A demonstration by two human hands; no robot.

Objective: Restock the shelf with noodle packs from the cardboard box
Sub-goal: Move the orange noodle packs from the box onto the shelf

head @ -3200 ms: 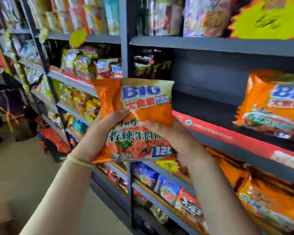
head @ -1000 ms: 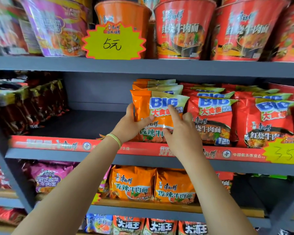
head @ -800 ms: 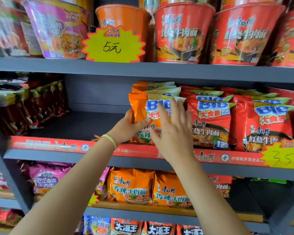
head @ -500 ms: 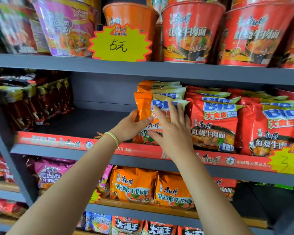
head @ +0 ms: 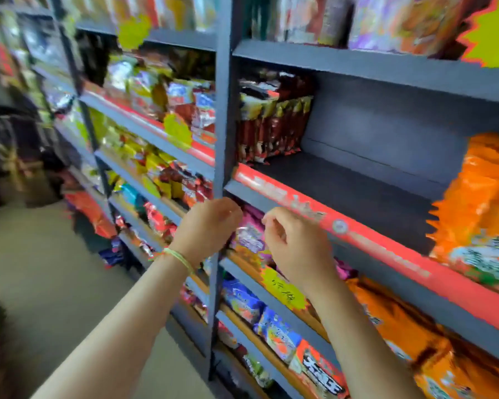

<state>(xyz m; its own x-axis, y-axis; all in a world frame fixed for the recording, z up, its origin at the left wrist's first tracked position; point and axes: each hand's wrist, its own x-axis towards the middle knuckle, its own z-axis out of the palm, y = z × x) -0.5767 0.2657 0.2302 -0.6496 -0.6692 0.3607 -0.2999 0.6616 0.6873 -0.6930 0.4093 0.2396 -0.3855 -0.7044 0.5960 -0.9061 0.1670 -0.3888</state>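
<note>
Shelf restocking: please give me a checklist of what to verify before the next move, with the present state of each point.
1. Left hand free: ok, fingers loosely curled, holds nothing.
2. Right hand free: ok, holds nothing.
3. Orange noodle packs standing on the shelf: ok, at the right edge of the view.
4. Space for more packs: ok, a bare stretch lies between the orange packs and the dark red packs.
5. Cardboard box within reach: cannot tell, it is not in view.
6. Picture sharp enough to read labels: not ok, the view is blurred.
</note>
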